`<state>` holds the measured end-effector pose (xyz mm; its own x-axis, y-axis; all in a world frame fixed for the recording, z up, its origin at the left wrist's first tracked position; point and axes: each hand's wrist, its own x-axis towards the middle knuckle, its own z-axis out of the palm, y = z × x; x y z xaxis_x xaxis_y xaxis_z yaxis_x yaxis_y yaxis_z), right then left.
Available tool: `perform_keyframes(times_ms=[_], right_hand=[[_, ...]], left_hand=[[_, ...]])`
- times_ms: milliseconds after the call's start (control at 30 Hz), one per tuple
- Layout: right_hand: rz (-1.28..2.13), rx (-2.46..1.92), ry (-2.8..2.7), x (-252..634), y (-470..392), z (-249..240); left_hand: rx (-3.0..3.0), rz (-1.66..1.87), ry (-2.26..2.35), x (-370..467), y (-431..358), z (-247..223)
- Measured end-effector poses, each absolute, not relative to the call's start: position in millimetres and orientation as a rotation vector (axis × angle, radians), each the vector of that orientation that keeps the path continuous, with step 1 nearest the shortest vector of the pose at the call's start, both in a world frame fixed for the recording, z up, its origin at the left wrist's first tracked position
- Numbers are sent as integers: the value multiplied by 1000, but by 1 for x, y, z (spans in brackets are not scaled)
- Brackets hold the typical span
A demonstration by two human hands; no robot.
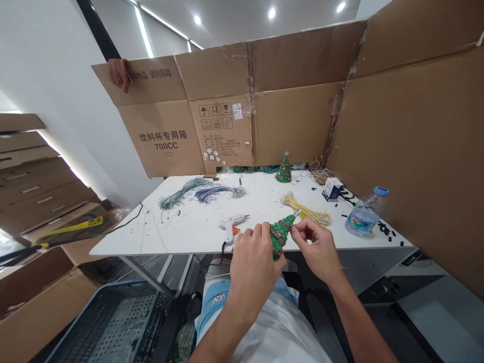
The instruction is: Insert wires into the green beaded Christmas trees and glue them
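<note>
A small green Christmas tree figurine (pixel 280 233) with red trim is tilted over the table's front edge, its tip toward the upper right. My left hand (pixel 254 259) is wrapped round its body from the left. Close to the tip, my right hand (pixel 317 246) has thumb and forefinger pinched together against the tree's side; whatever is between them is too small to make out. A pale star shows at the tip. On the table left of the tree lies a white glue gun (pixel 231 228) with an orange trigger.
On the white table (pixel 196 237) lie green wires (pixel 183 192), blue wires (pixel 217 192) and yellow wires (pixel 308 209). A second tree (pixel 283 170), a small box (pixel 332 189) and a water bottle (pixel 366 212) stand farther back and right. Cardboard walls (pixel 295 121) enclose the table; another person's hand (pixel 119 74) grips one. A blue crate (pixel 113 312) sits below left.
</note>
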<state>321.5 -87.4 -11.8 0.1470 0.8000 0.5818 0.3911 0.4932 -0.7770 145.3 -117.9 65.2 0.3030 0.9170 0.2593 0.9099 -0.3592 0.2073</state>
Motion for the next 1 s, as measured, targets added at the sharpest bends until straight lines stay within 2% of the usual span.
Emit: perform_keyframes(times_ms=[167, 533, 1000], right_hand=[[352, -1112, -1442, 317, -85, -16], [152, -1042, -1387, 320, -105, 3], [-106, -784, -1287, 317, -125, 21]], left_hand=[[2504, 542, 1789, 145, -116, 63], [2110, 997, 1347, 132, -107, 65], [2003, 1123, 1068, 141, -120, 71]])
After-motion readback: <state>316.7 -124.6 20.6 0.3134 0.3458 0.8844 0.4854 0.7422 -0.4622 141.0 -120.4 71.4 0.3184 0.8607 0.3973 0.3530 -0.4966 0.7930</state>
